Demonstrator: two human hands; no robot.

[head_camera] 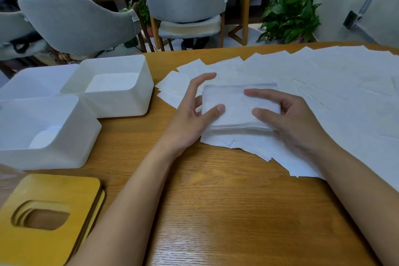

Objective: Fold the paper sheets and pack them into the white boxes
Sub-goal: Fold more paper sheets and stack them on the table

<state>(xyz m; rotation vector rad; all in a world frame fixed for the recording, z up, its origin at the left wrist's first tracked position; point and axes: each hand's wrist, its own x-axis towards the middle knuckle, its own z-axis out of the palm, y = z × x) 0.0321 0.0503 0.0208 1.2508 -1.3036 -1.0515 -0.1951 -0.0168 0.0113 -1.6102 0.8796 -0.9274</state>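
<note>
Table (216, 211) fills the lower frame, loose sheets (323, 84) fanned across the right, three boxes (112, 84) at left — and mid-frame sits the folded stack (239, 108). Left hand (190, 114) spread wide, thumb on the stack's left edge; right hand (291, 119) half-curled, fingertips pressing its right side, neither truly gripping. Best squeeze both ends evenly before lifting — keep the layers square.
</note>
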